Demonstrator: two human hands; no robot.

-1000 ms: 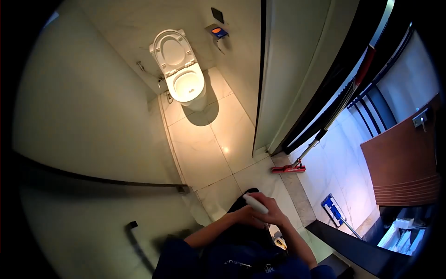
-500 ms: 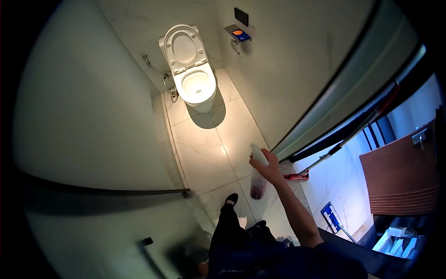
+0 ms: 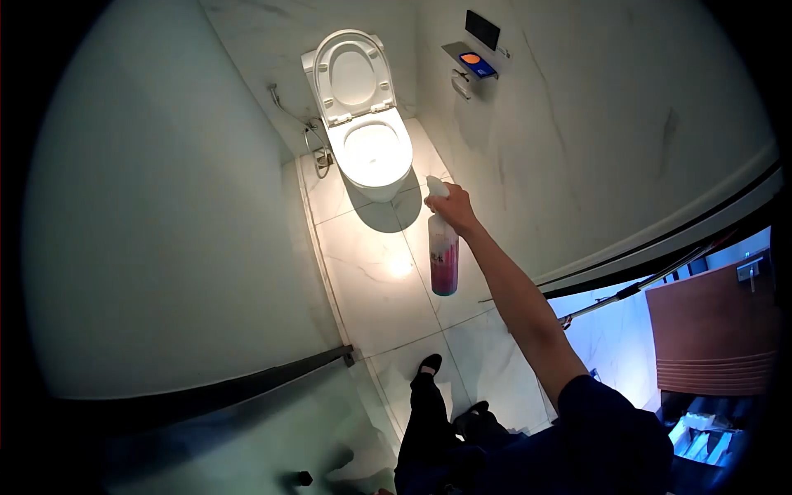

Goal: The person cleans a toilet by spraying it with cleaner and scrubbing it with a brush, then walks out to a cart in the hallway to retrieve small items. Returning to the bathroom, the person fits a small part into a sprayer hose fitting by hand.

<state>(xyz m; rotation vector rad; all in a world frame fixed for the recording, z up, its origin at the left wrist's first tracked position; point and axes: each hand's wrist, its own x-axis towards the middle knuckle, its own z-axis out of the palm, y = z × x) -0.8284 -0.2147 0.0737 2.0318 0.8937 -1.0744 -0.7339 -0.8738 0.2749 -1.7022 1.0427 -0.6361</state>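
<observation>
Translucent plastic, pink-red in its lower part and fitted with a white trigger head, formed the body of the tall spray bottle point(image 3: 444, 260), which hung roughly upright over the pale marble-patterned tile floor point(image 3: 367, 289), just in front of the white ceramic toilet point(image 3: 360, 120) and slightly to its right. The right hand point(image 3: 453, 206) was closed around the neck, directly below the head, with the bare forearm extended from a dark blue short sleeve point(image 3: 615, 429). Of the left hand point(image 3: 384, 492) only a sliver showed at the lower edge; whether its fingers were apart or together could not be told. The toilet stood with its lid raised, and bottle and toilet did not appear to touch.

The step in hand was judged to be the carrying forward of the bottle at arm's reach. Any further advance would have called for a firm hold on the neck and clearance from the grey-veined marble-patterned wall point(image 3: 577, 157) on the right.

Compared with the view half a second earlier, the bottle lay farther from the body and nearer the toilet; its printed label had become visible, and the long metal mop pole point(image 3: 610, 304) showed with its red head now mostly hidden.
</observation>
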